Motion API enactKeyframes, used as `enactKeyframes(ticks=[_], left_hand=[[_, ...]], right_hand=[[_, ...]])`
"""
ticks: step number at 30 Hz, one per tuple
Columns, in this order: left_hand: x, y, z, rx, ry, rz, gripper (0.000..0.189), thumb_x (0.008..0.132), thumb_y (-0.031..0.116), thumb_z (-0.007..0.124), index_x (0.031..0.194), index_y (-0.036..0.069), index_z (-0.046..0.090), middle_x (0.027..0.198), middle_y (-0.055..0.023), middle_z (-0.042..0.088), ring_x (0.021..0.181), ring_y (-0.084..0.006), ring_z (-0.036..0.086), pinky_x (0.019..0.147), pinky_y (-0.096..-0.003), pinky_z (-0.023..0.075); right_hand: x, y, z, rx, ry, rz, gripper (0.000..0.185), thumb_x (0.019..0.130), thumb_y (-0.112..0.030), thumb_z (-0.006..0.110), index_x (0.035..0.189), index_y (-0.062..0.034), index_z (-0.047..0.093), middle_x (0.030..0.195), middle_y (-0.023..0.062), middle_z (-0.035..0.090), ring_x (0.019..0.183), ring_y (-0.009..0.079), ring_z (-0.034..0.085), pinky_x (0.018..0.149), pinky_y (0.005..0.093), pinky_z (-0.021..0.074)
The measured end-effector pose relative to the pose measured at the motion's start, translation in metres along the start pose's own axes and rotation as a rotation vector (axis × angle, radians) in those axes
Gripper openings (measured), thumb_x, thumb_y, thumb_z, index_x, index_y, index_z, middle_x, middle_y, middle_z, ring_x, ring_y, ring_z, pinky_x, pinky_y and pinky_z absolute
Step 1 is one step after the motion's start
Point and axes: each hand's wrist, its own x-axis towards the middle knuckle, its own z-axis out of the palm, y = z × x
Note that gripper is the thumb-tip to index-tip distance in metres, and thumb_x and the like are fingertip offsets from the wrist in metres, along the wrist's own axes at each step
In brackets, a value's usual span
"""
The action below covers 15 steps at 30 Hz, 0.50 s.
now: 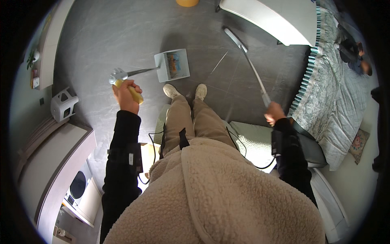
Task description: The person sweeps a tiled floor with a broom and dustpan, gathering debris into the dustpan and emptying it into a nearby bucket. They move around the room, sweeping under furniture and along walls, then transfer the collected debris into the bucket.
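Observation:
My left hand (128, 93) is closed around the yellow grip of a long-handled dustpan (184, 65). Its pan, light grey with a row of comb teeth, rests on the floor just ahead of my shoes and holds some orange and blue debris. My right hand (275, 113) grips the upper end of a broom's handle (256, 73). The broom head (236, 39) lies on the floor ahead and to the right, apart from the dustpan. A thin light streak (219, 62) shows on the floor between the pan and the broom.
A white table (271, 18) stands ahead on the right, near a bed or sofa with a patterned cover (326, 91); a person (353, 55) is at its far end. A grey plastic stool (64, 103) is at left. Behind me lies a green cushion (253, 134). A yellow round object (187, 2) is far ahead.

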Motion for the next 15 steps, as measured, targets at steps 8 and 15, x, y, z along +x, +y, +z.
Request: enactKeyframes(ticks=[8,15], left_hand=[[0.011,-0.005,0.036,0.03,0.069,0.085,0.035,0.07,-0.004,0.051,0.096,0.008,0.029,0.062,-0.0093,0.045,0.044,-0.0187,0.046,0.038,-0.0304,0.039],[0.015,-0.005,0.053,0.042,0.117,0.076,0.044,0.069,-0.005,0.05,0.104,0.006,0.027,0.059,-0.0087,0.044,0.04,-0.0173,0.044,0.035,-0.0302,0.0369]], right_hand=[[-0.075,-0.107,0.096,-0.434,-0.187,-0.389,0.025,0.067,-0.015,0.065,0.072,0.0093,0.062,0.076,0.0215,0.06,0.083,0.0346,0.06,0.068,0.0392,0.0485],[-0.118,-0.143,0.073,0.314,-0.626,-0.199,0.024,0.075,-0.012,0.057,0.089,0.0063,0.05,0.059,0.0057,0.052,0.05,0.0141,0.054,0.048,0.0285,0.0448]])
